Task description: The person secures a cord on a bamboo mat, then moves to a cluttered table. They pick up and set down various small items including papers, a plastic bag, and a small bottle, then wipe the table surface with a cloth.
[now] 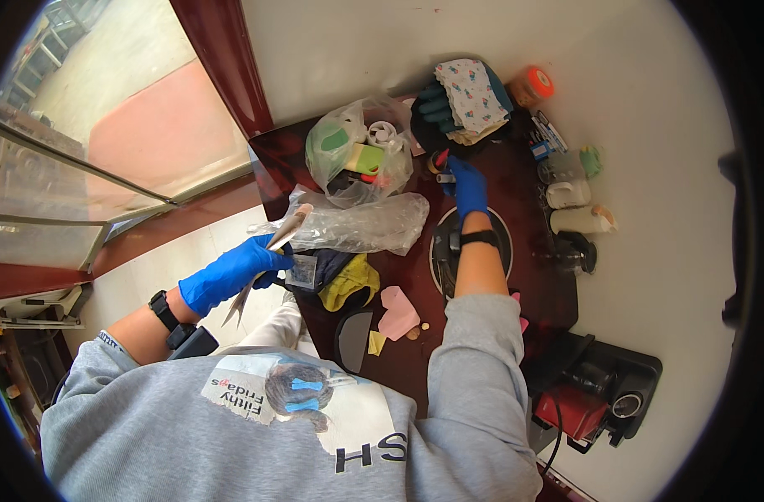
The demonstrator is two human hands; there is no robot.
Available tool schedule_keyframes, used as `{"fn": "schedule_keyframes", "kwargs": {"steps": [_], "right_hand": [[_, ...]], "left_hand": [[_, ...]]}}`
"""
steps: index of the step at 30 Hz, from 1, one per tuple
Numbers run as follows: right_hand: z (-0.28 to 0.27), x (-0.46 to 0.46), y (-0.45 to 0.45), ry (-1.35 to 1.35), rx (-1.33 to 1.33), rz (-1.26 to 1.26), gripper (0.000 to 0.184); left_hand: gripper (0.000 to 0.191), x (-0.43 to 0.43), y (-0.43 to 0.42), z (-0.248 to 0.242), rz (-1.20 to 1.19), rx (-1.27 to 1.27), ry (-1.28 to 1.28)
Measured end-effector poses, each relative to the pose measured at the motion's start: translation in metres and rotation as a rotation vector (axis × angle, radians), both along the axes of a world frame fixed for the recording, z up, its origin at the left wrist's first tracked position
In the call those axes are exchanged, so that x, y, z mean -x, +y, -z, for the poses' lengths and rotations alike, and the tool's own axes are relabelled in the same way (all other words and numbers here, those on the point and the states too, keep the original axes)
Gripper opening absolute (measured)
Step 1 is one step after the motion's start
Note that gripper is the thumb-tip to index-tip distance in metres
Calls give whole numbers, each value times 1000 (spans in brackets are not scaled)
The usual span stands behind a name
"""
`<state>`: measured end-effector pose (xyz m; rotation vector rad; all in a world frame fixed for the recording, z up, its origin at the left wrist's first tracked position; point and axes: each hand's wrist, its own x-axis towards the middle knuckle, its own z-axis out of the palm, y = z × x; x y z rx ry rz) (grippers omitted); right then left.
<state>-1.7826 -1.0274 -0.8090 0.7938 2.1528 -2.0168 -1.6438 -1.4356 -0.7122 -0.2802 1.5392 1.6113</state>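
Observation:
My left hand, in a blue glove, grips a thin folded sheet, which stands up on edge and juts out above and below the fist. A small clear square piece shows at its fingertips; whether it is held too is unclear. At the far side of the dark red table, my gloved right hand has a small white object between thumb and fingers. Beside those fingers are a small round container and a pink-red piece. My right forearm passes over a round plate-like thing with a pale rim.
A filled clear plastic bag and a crumpled one lie left. Dark gloves and patterned cloth sit behind. A red-lidded jar and cups line the wall. Yellow cloth and pink paper lie nearer.

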Motion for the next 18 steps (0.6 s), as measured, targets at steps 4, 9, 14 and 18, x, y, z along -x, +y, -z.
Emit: {"fn": "schedule_keyframes", "kwargs": {"steps": [4,9,14,18], "right_hand": [[-38,-46,15,115,318,-23,40],[-70,-96,4,217,400,61,39],[-70,-123,1,292,647,45,35],[-66,-130,2,362,567,-8,34]], "left_hand": [[16,11,8,2,80,-47,7],[20,10,24,11,102,-55,-25],[25,7,34,20,144,-54,-11],[26,6,34,21,149,-46,-2]]}}
